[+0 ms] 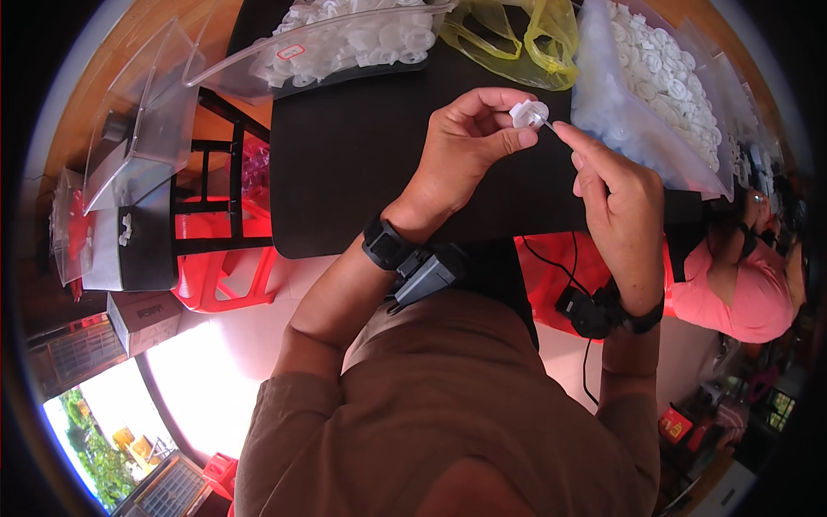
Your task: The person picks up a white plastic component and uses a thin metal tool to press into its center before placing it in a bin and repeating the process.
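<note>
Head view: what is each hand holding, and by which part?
The left hand pinches a small white plastic cap by its rim, thumb and forefinger. The right hand holds a thin pin at its end, tip against the cap.

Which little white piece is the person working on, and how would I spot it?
Find the black table. Above its middle, the left hand pinches one small white plastic cap at its fingertips. Unlike the caps heaped in the clear bags, it is alone, and the right hand pokes a thin pin toward it.

The small white plastic cap [527, 113] looks smooth and slightly glossy, the black tabletop [362, 164] matt, the clear plastic bag [633, 121] shiny.
</note>
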Action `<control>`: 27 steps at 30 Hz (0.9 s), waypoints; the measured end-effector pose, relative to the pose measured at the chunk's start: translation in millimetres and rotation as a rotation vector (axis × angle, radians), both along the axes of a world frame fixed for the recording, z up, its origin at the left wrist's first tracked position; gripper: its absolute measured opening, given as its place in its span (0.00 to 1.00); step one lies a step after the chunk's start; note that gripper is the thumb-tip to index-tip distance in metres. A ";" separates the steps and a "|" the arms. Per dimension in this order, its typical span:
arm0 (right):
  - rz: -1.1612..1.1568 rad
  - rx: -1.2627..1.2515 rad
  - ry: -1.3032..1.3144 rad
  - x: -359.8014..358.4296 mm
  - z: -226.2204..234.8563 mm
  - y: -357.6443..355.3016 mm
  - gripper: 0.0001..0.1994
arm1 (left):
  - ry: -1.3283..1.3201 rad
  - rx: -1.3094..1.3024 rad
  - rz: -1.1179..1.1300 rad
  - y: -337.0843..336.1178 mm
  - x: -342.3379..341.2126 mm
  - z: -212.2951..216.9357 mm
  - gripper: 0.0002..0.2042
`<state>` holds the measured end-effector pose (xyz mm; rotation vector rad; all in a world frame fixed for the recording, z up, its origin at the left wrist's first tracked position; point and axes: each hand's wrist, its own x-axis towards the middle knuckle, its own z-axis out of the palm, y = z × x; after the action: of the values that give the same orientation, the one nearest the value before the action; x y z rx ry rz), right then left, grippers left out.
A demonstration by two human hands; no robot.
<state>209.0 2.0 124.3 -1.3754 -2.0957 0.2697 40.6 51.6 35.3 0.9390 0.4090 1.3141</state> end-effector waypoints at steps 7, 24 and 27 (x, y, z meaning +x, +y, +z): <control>-0.010 -0.033 -0.029 1.9 0.7 -1.8 0.19 | 0.005 0.002 -0.001 -3.0 0.8 0.2 0.16; 0.079 0.130 -0.282 8.2 6.0 5.0 0.17 | 0.163 0.023 -0.010 0.0 -5.4 -1.3 0.16; 0.066 0.092 -0.193 10.0 10.1 0.1 0.15 | 0.308 0.037 0.030 1.4 -20.5 7.1 0.15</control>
<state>219.1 2.1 134.4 -1.3252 -2.2835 0.0674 20.2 53.0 42.4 1.1755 0.6398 1.2096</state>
